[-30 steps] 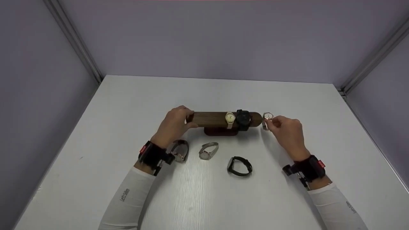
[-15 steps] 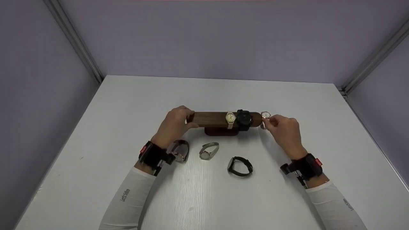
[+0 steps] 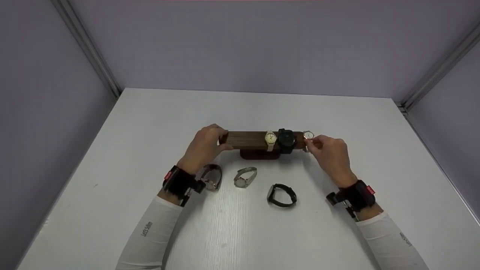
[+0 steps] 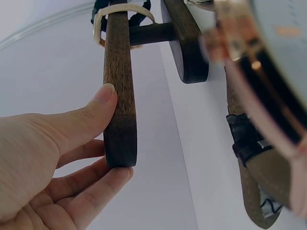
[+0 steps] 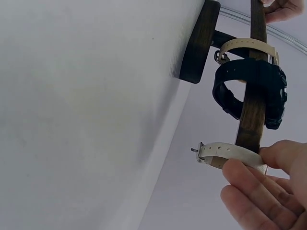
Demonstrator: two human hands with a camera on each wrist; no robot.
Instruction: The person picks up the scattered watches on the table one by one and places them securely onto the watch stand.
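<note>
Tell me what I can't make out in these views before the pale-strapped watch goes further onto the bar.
- Head view: dial of the small pale-strapped watch is too small to read; the right hand covers its strap.
- Right wrist view: the same watch's face is hidden behind the dark wooden bar; fingers cover part of its strap.
- Left wrist view: a rose-gold watch is blurred and cut off by the edge.
- Head view: the left hand hides the bar's left end.

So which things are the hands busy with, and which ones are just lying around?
In use:
- wooden watch bar, gripped at its end by the left hand
- pale-strap watch, pinched by the right hand at the bar's other end

Lying about:
- cream watch and black watch on the bar
- brown-strap watch, silver watch and black band watch on the table
</note>
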